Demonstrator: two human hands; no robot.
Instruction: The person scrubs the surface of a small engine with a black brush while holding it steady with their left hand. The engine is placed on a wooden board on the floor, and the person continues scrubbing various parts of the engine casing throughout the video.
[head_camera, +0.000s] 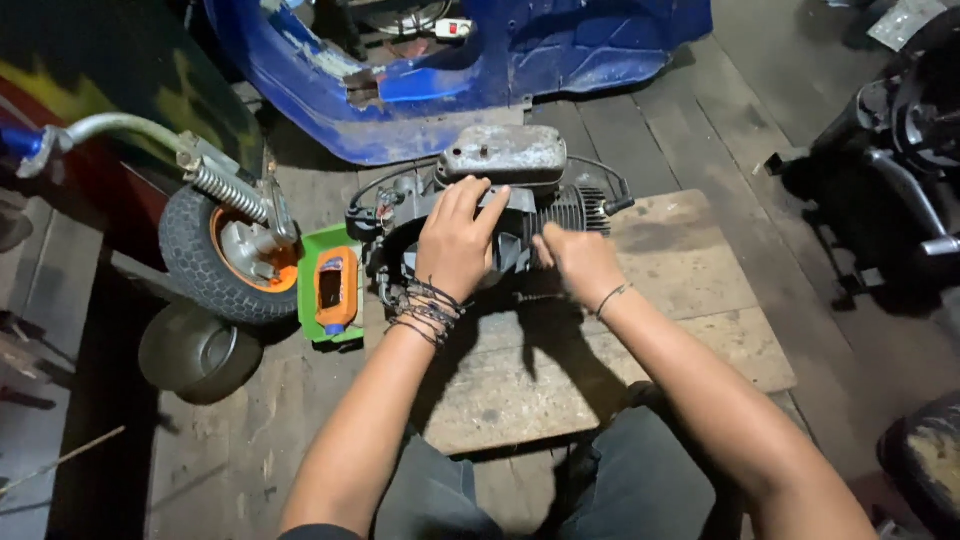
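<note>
The engine lies on a wooden board on the plank floor, directly in front of the seated person. Its long axis runs left to right across the view: the finned cylinder points right, the rounded casing sits at the left end. A grey metal cover lies along the far side of the engine.

The left hand rests palm-down on the engine's middle, fingers spread flat over the top; not clenched, and whether it grips anything cannot be told. The right hand is at the near side, just right of the left hand, touching the engine below the fins; the blur hides whether it holds anything.

Left of the engine stands a green and orange container. Beyond it is a small wheel with an orange rim and a coil spring. A dark metal bowl sits near the wheel. A blue scooter body lies behind the engine.
</note>
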